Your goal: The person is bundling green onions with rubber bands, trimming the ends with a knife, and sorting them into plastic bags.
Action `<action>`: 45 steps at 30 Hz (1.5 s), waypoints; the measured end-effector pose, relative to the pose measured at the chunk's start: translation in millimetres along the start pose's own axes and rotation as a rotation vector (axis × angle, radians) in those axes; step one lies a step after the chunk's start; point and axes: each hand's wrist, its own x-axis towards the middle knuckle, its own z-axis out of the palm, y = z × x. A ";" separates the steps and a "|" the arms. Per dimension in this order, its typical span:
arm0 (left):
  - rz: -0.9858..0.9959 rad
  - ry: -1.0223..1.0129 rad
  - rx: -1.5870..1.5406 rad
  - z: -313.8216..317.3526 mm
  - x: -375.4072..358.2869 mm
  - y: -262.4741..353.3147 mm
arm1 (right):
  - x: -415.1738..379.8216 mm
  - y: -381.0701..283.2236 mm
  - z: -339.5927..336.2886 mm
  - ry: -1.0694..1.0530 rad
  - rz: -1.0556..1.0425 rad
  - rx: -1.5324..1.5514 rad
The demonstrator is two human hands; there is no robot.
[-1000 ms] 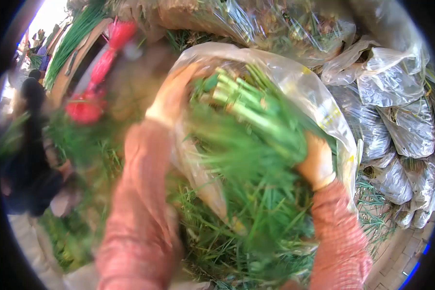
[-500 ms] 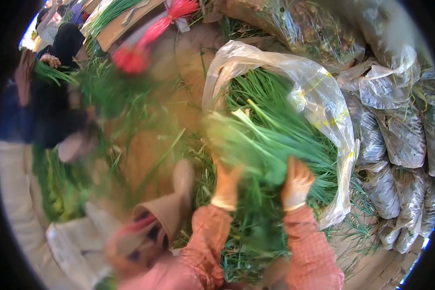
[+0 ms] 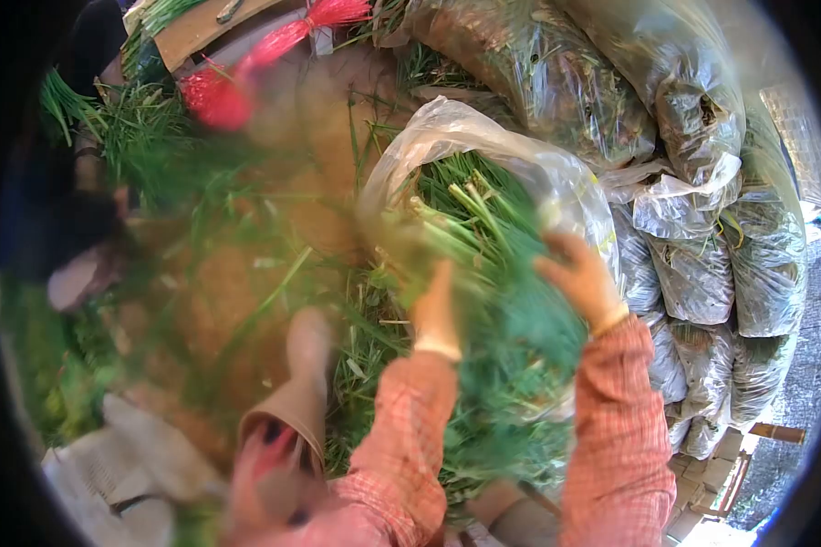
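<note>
An open clear plastic bag holds long green stalks with pale cut ends toward its upper left. My left hand, in a pale orange glove, is at the near left side of the stalks; blur hides its fingers and whatever they touch. On the right, my gloved right hand has its fingers apart beside the stalks, near the bag's right edge, with nothing visible in it. Loose greens lie between my two forearms.
Filled plastic bags are stacked at the right. A bundle of red ties lies at the upper left. A person in dark clothing sits at the far left among scattered greens. My boot stands left of my arm.
My right hand has moved up and right, and its fingers have come off the stalks. My left hand is slightly higher. The view has shifted to the right.
</note>
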 end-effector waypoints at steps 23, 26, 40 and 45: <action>-0.137 -0.167 -0.038 -35.9 16.3 -34.2 | 28.3 -30.3 81.3 -0.277 -0.439 -0.063; -0.076 -0.218 0.087 -41.8 16.4 -25.0 | 12.9 -47.2 86.0 -0.253 -0.533 -0.404; 0.268 -0.386 0.539 -56.2 30.5 -7.6 | 91.5 -48.2 93.7 -0.427 -0.120 -0.220; 0.050 -0.115 0.255 -54.1 13.4 10.6 | 86.8 -10.4 6.0 -0.151 -0.055 0.067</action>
